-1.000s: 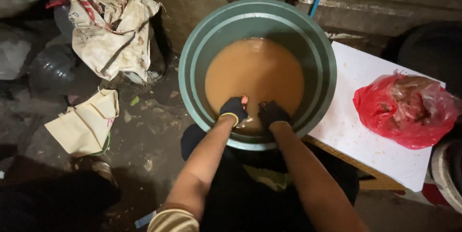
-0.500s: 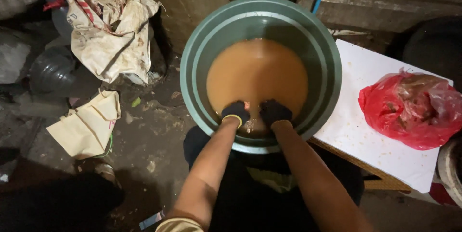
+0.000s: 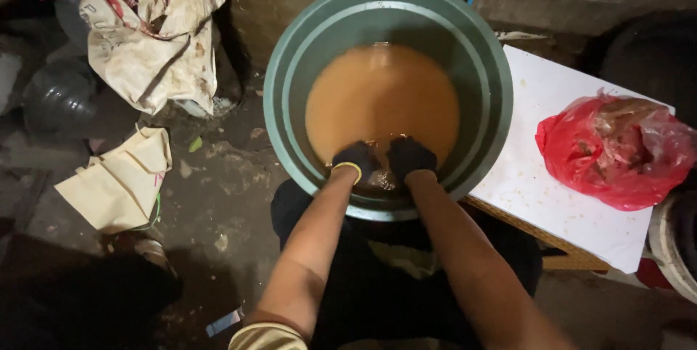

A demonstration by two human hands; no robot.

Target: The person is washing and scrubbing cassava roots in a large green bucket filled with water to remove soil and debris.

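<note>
Head view: my left hand (image 3: 356, 163) and right hand (image 3: 409, 159), both in dark gloves, sit side by side in brown water at the near edge of the green tub (image 3: 279, 103). Whether they grip anything, can't tell. I'd rub low to avoid splashing the tabletop (image 3: 537, 176).

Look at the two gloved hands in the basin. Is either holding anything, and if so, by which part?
It cannot be told. The left hand and right hand sit side by side at the near edge of the murky brown water in the green basin, fingers partly submerged.
</note>
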